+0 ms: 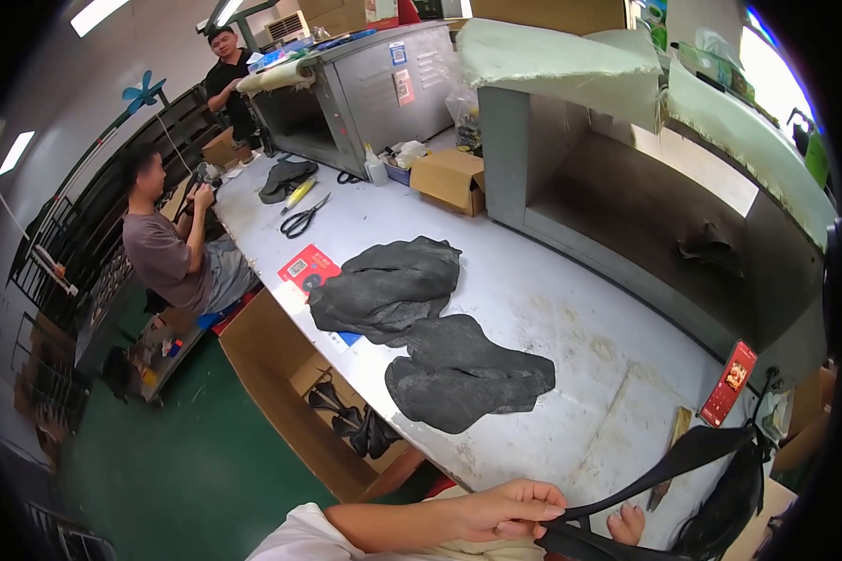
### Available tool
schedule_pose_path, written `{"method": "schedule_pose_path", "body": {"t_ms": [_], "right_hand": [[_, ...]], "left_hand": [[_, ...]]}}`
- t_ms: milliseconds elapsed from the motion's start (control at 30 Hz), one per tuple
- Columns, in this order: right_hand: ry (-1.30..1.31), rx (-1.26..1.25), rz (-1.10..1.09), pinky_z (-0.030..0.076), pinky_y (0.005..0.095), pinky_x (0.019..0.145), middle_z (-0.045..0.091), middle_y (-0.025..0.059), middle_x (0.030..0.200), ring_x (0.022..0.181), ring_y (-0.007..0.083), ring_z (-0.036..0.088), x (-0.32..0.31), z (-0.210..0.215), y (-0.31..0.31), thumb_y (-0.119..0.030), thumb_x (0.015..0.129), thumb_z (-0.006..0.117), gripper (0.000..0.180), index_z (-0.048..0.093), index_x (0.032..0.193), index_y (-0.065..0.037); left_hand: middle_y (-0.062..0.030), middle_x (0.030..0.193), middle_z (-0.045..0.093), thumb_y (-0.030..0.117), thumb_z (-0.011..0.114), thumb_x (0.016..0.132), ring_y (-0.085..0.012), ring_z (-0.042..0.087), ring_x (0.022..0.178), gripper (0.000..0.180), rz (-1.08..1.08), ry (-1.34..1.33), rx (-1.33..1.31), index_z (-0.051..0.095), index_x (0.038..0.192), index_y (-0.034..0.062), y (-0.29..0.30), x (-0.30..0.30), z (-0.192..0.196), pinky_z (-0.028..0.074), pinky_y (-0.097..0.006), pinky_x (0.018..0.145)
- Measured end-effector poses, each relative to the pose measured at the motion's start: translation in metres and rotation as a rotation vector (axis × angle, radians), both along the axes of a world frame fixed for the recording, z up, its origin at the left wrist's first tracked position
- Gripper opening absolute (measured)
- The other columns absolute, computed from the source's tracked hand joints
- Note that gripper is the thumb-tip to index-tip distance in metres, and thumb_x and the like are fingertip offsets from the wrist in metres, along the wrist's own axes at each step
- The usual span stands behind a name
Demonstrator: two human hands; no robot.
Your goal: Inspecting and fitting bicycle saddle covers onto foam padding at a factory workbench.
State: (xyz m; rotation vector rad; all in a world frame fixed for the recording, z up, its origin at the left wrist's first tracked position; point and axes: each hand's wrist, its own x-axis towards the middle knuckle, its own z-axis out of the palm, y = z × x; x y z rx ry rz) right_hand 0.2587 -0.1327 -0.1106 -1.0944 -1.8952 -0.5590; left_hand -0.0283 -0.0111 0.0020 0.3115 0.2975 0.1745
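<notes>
At the near edge of the table, my left hand (516, 510) is closed, pinching a black looped strip (664, 467) of leather-like material between thumb and fingers. Only some fingertips of my right hand (627, 525) show; they curl up against the same strip, and the rest of that hand lies behind it. The strip's far end reaches a dark bunched piece (725, 500) at the lower right. Farther in on the white table (589, 309) lie two heaps of dark soft pieces, a nearer heap (468, 374) and a farther heap (388, 285).
A red phone-like card (728, 383) leans upright at the right, beside a narrow wooden-handled tool (674, 449). Scissors (304, 217) lie farther back. A cardboard box (281, 411) with black pieces stands below the left edge. Grey metal housings (510, 159) line the back. Two people are at the left.
</notes>
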Motion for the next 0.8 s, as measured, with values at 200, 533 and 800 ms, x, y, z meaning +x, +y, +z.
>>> {"method": "schedule_pose_path", "body": {"t_ms": [200, 533, 800], "right_hand": [[0.855, 0.196, 0.098, 0.050, 0.0450, 0.084, 0.056, 0.0277, 0.114, 0.097, 0.0348, 0.061, -0.103, 0.077, 0.019, -0.032, 0.094, 0.062, 0.035, 0.053, 0.101, 0.000], [0.881, -0.107, 0.190, 0.049, 0.0449, 0.084, 0.060, 0.0252, 0.110, 0.096, 0.0359, 0.061, -0.093, 0.088, -0.009, -0.034, 0.091, 0.064, 0.040, 0.055, 0.106, 0.002], [0.842, -0.339, 0.355, 0.047, 0.0491, 0.093, 0.062, 0.0271, 0.110, 0.105, 0.0400, 0.061, -0.090, 0.071, 0.010, -0.052, 0.094, 0.055, 0.060, 0.057, 0.111, 0.005]], "left_hand": [[-0.0034, 0.080, 0.060, 0.020, 0.061, 0.097, 0.0009, 0.038, 0.045, 0.022, -0.032, -0.036, 0.016, 0.056, 0.112, 0.0053, 0.001, 0.008, 0.002, 0.022, -0.014, 0.042], [-0.0074, 0.079, 0.062, 0.010, 0.067, 0.091, -0.0035, 0.044, 0.048, 0.016, 0.058, 0.053, -0.037, 0.061, 0.101, -0.0001, -0.019, 0.021, 0.005, 0.032, -0.016, 0.045], [-0.0073, 0.082, 0.067, 0.014, 0.061, 0.097, -0.0027, 0.048, 0.052, 0.018, 0.134, 0.081, -0.003, 0.056, 0.111, 0.0045, -0.017, 0.021, 0.016, 0.027, -0.017, 0.039]]}}
